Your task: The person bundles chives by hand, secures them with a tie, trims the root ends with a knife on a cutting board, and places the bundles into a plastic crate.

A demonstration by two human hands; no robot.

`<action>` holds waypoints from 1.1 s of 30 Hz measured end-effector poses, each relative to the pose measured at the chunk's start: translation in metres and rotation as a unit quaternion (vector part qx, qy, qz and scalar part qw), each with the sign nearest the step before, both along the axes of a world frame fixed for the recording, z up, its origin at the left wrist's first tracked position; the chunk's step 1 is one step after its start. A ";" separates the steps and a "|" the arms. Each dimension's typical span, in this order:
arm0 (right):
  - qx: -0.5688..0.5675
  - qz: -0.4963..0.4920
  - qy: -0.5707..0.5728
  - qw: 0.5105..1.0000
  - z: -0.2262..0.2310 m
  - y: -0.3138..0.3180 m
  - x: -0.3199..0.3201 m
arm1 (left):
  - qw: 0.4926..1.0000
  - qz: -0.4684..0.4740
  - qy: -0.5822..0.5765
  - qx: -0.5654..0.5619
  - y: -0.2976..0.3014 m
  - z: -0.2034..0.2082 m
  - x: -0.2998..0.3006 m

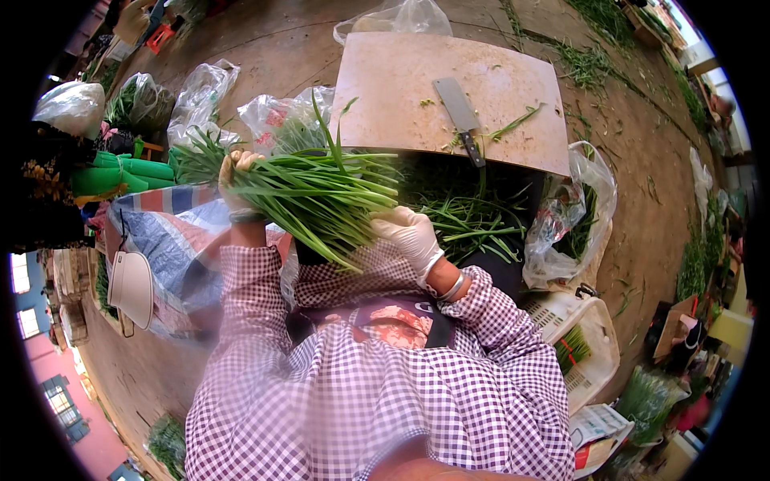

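Note:
A thick bunch of long, flat green chives (313,188) lies across the space before my chest. My left hand (237,172), in a pale glove, is closed around the bunch near its left end, where darker leaves stick out past the fist. White-gloved, my right hand (407,236) is at the lower right end of the bunch, its fingers together against the leaves; their tips are partly hidden. More loose chives (477,224) lie in the dark hollow right of the bunch. Beyond, a cleaver (457,104) with a dark handle rests on a stained board (393,80).
Right of the board stands a clear plastic bag (553,232) with greens inside. A white crate (597,345) holds a tied bunch. At left are a striped woven sack (168,232), a cream visor-like item (131,289) and green rolls (120,175). Leaf scraps litter the floor.

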State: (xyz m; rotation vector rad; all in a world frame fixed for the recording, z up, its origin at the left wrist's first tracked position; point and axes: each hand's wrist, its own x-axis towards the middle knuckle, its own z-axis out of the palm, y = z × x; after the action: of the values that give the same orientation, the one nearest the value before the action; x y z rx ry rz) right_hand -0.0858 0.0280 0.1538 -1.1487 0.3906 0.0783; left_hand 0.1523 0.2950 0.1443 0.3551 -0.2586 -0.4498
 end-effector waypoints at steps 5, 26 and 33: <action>0.040 -0.053 -0.011 0.998 0.002 0.011 0.002 | 0.996 0.072 0.003 0.061 -0.006 0.016 -0.015; 0.071 -0.023 -0.042 0.996 0.018 0.000 0.009 | 0.986 0.108 0.057 0.118 0.002 0.020 -0.027; 0.070 -0.024 -0.065 0.995 0.008 0.001 0.013 | 0.986 0.104 0.068 0.113 -0.001 0.019 -0.026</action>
State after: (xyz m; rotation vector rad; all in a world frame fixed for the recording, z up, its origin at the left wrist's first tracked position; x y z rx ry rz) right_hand -0.0729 0.0287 0.1620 -0.9991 0.2918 -0.0102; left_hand 0.1261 0.2942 0.1638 0.5659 -0.0348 -0.2966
